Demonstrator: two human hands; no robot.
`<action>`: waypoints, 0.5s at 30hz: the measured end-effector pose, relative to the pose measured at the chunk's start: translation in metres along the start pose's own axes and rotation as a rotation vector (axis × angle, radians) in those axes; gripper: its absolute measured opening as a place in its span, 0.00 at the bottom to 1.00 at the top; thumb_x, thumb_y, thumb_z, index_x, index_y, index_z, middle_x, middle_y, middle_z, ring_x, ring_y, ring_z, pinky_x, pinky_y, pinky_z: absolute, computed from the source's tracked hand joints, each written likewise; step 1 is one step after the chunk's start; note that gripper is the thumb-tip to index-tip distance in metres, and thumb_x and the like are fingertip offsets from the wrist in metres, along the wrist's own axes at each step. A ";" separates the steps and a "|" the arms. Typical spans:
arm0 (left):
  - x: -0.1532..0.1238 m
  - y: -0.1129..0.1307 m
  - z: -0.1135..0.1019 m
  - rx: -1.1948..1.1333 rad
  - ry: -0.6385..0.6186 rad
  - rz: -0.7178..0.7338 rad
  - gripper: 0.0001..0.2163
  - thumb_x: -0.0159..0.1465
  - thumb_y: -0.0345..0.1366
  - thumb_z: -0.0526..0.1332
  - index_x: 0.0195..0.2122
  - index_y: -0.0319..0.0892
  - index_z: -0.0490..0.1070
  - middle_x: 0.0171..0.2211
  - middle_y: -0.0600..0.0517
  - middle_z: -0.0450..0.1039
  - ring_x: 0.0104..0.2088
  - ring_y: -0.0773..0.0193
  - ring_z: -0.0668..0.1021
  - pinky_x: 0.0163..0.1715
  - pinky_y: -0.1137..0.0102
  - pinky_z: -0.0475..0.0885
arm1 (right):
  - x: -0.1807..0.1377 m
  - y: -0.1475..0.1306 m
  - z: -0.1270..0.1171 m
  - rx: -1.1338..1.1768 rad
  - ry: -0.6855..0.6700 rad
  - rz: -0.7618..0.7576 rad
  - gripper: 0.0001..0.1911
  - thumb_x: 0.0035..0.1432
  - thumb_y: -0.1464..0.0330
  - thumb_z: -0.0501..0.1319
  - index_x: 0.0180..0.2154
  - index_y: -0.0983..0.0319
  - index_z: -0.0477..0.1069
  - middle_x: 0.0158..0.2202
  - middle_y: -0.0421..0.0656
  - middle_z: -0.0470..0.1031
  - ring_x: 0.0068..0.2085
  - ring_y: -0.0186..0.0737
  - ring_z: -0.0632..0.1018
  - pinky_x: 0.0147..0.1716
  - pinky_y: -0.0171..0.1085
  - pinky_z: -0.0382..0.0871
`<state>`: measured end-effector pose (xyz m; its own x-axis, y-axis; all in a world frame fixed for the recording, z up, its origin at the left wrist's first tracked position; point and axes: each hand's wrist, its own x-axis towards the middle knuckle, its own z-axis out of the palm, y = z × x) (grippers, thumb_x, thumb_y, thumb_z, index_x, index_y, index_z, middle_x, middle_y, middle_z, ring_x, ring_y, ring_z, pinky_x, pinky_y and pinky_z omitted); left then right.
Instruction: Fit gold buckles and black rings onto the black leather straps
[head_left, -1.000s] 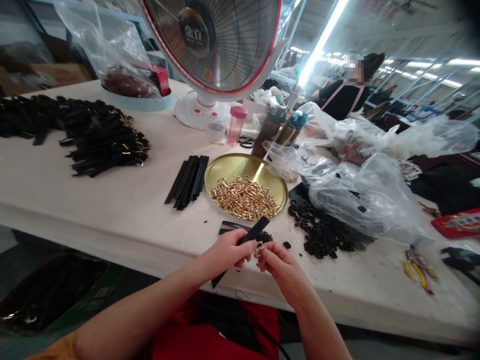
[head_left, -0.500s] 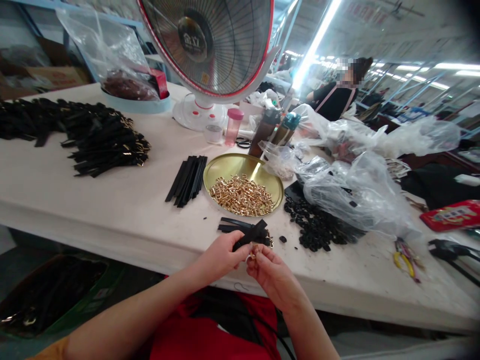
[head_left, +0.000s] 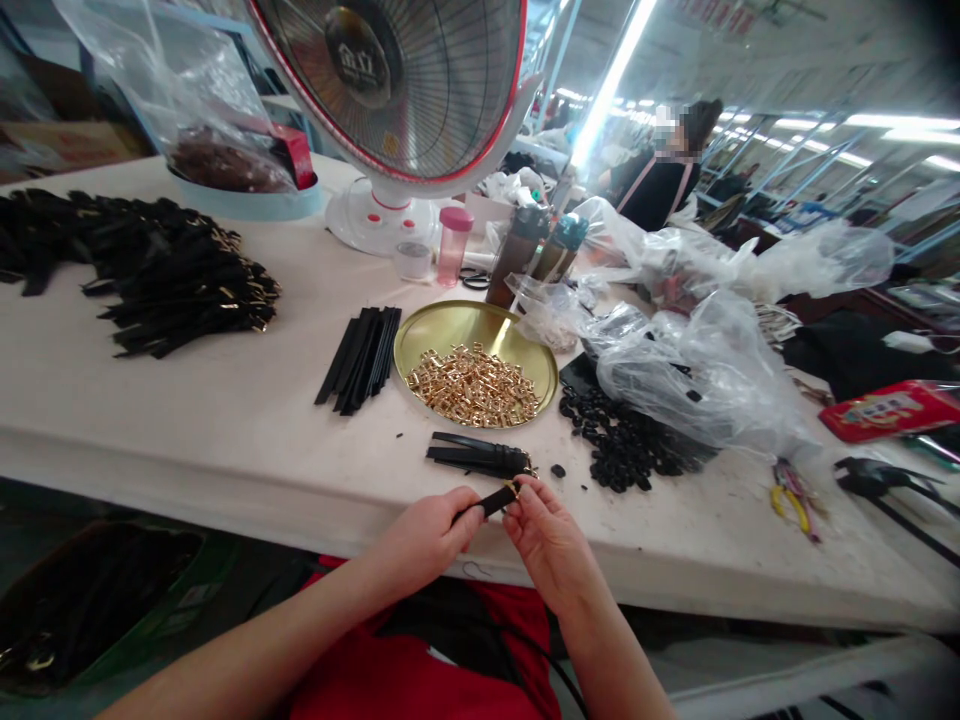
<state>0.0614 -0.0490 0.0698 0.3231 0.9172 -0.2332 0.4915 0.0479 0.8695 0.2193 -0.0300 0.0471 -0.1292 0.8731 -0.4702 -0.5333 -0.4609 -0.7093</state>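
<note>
My left hand [head_left: 439, 530] is closed around a short black strap [head_left: 495, 501] just above the table's front edge. The fingertips of my right hand [head_left: 551, 540] pinch the strap's other end, where a small gold buckle [head_left: 515, 488] shows; the fingers partly hide it. Just beyond my hands lies a small stack of black straps [head_left: 476, 455] with gold pieces at its right end. Behind that stands a round gold tray [head_left: 480, 318] holding a heap of small gold buckles [head_left: 476, 385]. Flat black strips [head_left: 360, 360] lie left of the tray.
Small black loops [head_left: 622, 440] are heaped on the right beside clear plastic bags [head_left: 690, 370]. Yellow-handled pliers [head_left: 791, 505] lie further right. A fan heater [head_left: 405, 90] stands at the back, near a pink-lidded bottle [head_left: 454, 250]. Many black straps [head_left: 180, 290] are piled left.
The strap, earlier sticking up past my left hand, now stretches between both hands toward my right fingertips. My left hand has shifted slightly down. The whole view has moved a little.
</note>
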 end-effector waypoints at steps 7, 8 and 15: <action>0.006 0.003 0.012 -0.364 -0.006 -0.023 0.04 0.58 0.35 0.49 0.31 0.40 0.58 0.23 0.57 0.62 0.21 0.72 0.64 0.21 0.77 0.59 | -0.014 0.015 0.002 -0.408 -0.089 -0.232 0.09 0.48 0.65 0.63 0.32 0.60 0.68 0.26 0.36 0.67 0.27 0.30 0.66 0.29 0.31 0.62; 0.006 0.003 0.013 -0.417 -0.043 -0.035 0.06 0.59 0.37 0.49 0.31 0.40 0.58 0.22 0.58 0.61 0.20 0.73 0.63 0.19 0.77 0.59 | -0.015 0.016 0.000 -0.443 -0.086 -0.247 0.08 0.48 0.64 0.62 0.32 0.60 0.68 0.26 0.36 0.67 0.27 0.30 0.66 0.29 0.31 0.61; 0.003 0.005 0.011 -0.473 -0.103 -0.053 0.10 0.60 0.42 0.48 0.28 0.40 0.57 0.21 0.57 0.63 0.16 0.75 0.62 0.17 0.78 0.58 | -0.014 0.016 -0.005 -0.439 -0.103 -0.165 0.10 0.55 0.60 0.54 0.30 0.60 0.64 0.21 0.35 0.62 0.24 0.32 0.65 0.27 0.34 0.60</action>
<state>0.0736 -0.0503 0.0686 0.3974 0.8660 -0.3035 0.0958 0.2897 0.9523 0.2173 -0.0500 0.0395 -0.1666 0.9413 -0.2937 -0.1529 -0.3189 -0.9354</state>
